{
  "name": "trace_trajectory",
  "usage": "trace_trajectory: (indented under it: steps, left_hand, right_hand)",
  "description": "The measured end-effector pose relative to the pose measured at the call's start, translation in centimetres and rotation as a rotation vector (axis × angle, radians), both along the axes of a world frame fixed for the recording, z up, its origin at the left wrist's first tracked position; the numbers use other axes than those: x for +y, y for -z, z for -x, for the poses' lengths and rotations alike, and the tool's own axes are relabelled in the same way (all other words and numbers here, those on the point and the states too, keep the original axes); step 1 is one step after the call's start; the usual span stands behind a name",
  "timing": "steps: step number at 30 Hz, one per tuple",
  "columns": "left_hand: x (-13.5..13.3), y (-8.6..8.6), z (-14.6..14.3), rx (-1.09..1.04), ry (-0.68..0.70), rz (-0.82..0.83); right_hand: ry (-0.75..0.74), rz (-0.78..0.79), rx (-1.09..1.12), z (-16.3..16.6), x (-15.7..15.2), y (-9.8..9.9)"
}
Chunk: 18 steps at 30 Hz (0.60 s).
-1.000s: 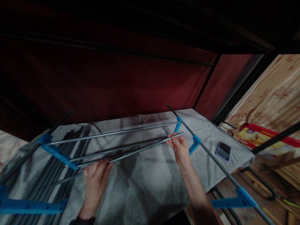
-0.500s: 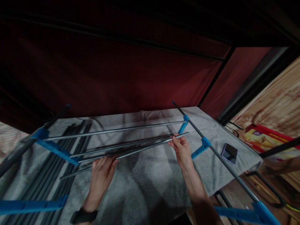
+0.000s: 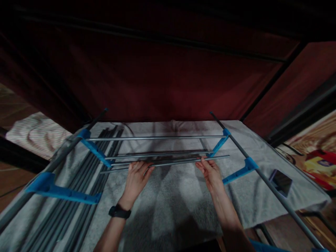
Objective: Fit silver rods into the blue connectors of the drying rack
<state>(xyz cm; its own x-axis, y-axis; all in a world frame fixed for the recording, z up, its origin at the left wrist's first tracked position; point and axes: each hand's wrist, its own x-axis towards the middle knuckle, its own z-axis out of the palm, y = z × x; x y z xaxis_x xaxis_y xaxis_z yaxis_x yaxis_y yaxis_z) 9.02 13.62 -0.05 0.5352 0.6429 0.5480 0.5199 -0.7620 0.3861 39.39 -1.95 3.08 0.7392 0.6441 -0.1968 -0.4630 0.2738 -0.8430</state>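
Note:
A thin grey metal tube (image 3: 175, 162) is held crosswise, slightly tilted with its right end higher. My left hand (image 3: 138, 178) is closed around it near its left part. The fingertips of my right hand (image 3: 210, 172) pinch it near the right end, which sticks out past the hand. Beyond it is a rack frame of grey poles with blue plastic brackets; the left far bracket (image 3: 96, 151) and right far bracket (image 3: 219, 144) are joined by a crossbar (image 3: 157, 138). The nearer left bracket (image 3: 65, 193) and nearer right bracket (image 3: 240, 170) extend inward.
A bundle of grey tubes (image 3: 70, 189) lies at the left on the grey blanket (image 3: 162, 206). A phone (image 3: 282, 182) rests at the right. Further right is a red and yellow package (image 3: 320, 166). A dark red fabric panel (image 3: 168, 87) stands behind.
The view has turned left, so the rack appears further right. The held tube is more level than before, its right end lowered relative to the left. Both hands keep their hold.

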Motion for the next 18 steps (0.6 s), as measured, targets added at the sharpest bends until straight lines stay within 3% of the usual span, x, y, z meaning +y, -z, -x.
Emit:
trace_trajectory:
  steps: [18]
  left_hand:
    - [-1.6, -0.5, 3.9, 0.182, -0.342, 0.175]
  right_hand:
    - [0.060, 0.023, 0.109, -3.5, -1.5, 6.7]
